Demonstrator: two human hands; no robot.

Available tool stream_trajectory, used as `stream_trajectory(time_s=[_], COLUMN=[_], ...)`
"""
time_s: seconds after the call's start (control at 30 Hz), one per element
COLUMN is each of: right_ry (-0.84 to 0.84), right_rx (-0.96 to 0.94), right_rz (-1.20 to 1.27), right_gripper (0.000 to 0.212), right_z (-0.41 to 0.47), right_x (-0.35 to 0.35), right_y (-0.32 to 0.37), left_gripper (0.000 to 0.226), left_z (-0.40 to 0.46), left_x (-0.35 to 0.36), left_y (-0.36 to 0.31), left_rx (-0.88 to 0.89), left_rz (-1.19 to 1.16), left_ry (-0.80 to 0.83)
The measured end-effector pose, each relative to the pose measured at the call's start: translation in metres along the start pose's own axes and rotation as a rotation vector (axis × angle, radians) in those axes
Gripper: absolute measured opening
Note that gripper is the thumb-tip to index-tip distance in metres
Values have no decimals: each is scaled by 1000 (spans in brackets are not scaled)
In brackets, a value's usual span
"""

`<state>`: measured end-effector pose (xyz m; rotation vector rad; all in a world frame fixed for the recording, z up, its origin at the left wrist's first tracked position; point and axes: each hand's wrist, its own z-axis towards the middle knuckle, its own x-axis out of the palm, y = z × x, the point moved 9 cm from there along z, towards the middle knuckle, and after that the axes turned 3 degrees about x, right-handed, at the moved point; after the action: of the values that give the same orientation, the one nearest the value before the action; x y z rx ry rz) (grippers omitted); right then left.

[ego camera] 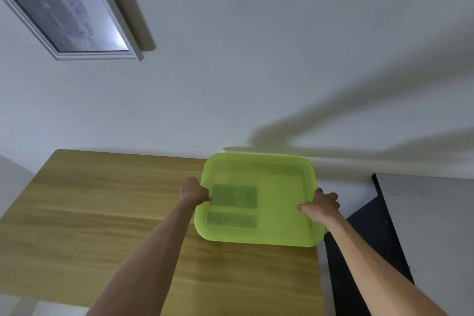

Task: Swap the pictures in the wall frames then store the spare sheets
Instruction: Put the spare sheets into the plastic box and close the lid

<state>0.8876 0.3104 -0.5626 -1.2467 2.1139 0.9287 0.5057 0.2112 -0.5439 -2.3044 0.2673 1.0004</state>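
Observation:
A translucent lime-green plastic box lid lies at the far right corner of the wooden table, against the wall. Two dark rectangular sheets show dimly through its left half. My left hand grips the lid's left edge, thumb on top. On the right edge, my right hand curls round the rim. A white-framed picture hangs on the wall at the upper left.
The white wall rises directly behind the table. Right of the table stands a grey panel with a black edge, and a dark gap lies between it and the table. The green lid overhangs the table's right edge slightly.

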Motion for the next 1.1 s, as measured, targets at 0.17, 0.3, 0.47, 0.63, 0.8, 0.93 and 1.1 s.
stream_trajectory(time_s=[0.17, 0.3, 0.47, 0.63, 0.8, 0.93, 1.1], right_ry=[4, 56, 20, -29, -292, -277, -325], right_rx=[-8, -69, -128, -128, -294, -511, -551], right_rz=[46, 91, 52, -44, -359, -414, -463], right_gripper=[69, 82, 83, 79, 72, 65, 69], right_z=[2, -1, -10, -12, -21, -17, -4], right_x=[0, 3, 12, 13, 7, 25, 41], right_y=[1, 0, 0, 0, 33, 61, 58], left_gripper=[23, 22, 48, 56, 72, 80, 86], left_z=[-2, -13, -19, -22, -30, -30, -16], left_x=[4, 15, 29, 30, 30, 57, 76], left_y=[-6, -6, 5, 7, -23, -40, -29], left_rx=[123, 223, 257, 254, 431, 663, 676], left_rz=[86, 208, 326, 377, 558, 642, 578], left_ry=[-62, -13, 67, 63, -83, -107, -117])
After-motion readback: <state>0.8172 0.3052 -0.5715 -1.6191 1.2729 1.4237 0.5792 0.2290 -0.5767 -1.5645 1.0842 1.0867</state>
